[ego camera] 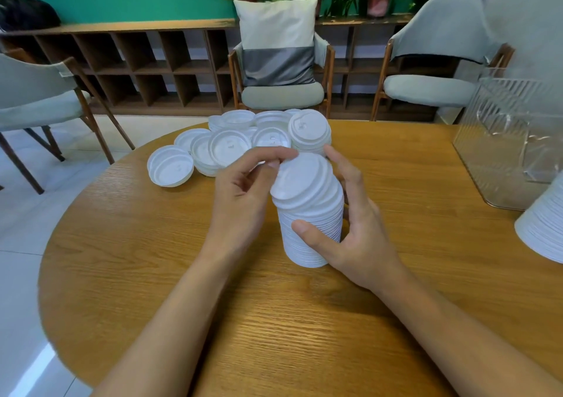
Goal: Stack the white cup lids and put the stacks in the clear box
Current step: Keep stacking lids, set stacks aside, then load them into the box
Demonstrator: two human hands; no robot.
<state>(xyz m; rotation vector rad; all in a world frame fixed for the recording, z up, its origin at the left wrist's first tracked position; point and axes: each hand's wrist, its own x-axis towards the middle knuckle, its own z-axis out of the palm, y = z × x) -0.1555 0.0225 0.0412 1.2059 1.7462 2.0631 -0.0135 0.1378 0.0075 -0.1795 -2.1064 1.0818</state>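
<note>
On the worktop (304, 320), right fingers (306, 230) curl round the lid stack (313, 213), likely light and tippy, while left fingers (274, 152) pinch its top lid (301, 177)

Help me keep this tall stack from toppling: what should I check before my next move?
1. Is the top lid seated flat: not ok; it sits tilted, with the left hand pinching its edge.
2. Is the stack steadied: ok; the right hand holds it, thumb in front, fingers behind.
3. Is its base on the table: ok.
4. Are all loose lids stacked: not ok; a pile lies behind the stack.
5. Is the clear box ready to receive: cannot tell; it stands at the right of the table, and its opening is unclear.
</note>
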